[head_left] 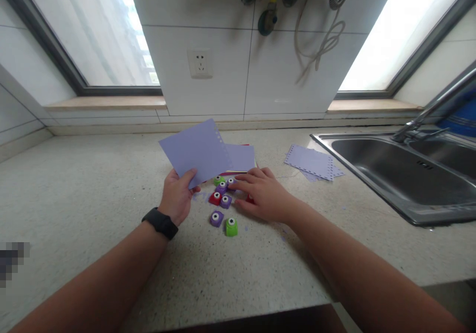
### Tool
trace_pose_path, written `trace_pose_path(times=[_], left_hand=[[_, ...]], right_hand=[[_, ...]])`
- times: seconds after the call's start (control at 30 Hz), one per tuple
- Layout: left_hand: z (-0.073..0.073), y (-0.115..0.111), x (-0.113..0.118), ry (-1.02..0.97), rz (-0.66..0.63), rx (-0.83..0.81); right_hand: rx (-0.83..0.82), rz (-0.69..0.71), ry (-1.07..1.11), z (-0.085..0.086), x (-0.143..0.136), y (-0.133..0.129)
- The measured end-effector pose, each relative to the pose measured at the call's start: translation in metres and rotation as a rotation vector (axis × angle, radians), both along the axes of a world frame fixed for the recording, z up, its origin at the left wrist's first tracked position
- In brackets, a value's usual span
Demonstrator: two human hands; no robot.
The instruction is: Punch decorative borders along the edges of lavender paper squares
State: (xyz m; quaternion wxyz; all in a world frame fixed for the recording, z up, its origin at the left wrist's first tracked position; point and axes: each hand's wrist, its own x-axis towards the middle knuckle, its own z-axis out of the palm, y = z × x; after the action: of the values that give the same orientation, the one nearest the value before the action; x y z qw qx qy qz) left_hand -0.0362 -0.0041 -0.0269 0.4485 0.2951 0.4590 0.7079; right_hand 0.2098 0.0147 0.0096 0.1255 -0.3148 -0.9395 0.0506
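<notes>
My left hand (176, 197), with a black watch on its wrist, pinches a lilac paper sheet (197, 149) by its lower edge; small holes run along the sheet's right side. Over a cluster of small craft punches my right hand (266, 195) reaches with fingers apart. Its fingertips are at a purple craft punch (231, 180), and contact is hard to tell. Another purple punch (225, 202) and a red punch (215, 198) sit close by. Nearer to me are a purple punch (216, 218) and a green punch (231, 227). A red one is partly hidden under my right hand.
Behind the punches lies a stack of coloured paper (241, 157), lilac on top. Lilac sheets with punched edges (310, 162) rest on the counter (111, 184) beside a steel sink (372, 174) with a tap (420, 119). Tiny lilac scraps dot the counter. A wall socket (200, 64) is behind.
</notes>
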Motion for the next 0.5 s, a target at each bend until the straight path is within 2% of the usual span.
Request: trace_pose_path(times=[0.27, 0.5], left_hand=[[0.000, -0.001, 0.002, 0.017, 0.001, -0.008], [-0.001, 0.000, 0.002, 0.021, -0.010, -0.007]], right_hand=[[0.008, -0.018, -0.038, 0.003, 0.003, 0.001], [0.005, 0.049, -0.088, 0.004, 0.007, -0.002]])
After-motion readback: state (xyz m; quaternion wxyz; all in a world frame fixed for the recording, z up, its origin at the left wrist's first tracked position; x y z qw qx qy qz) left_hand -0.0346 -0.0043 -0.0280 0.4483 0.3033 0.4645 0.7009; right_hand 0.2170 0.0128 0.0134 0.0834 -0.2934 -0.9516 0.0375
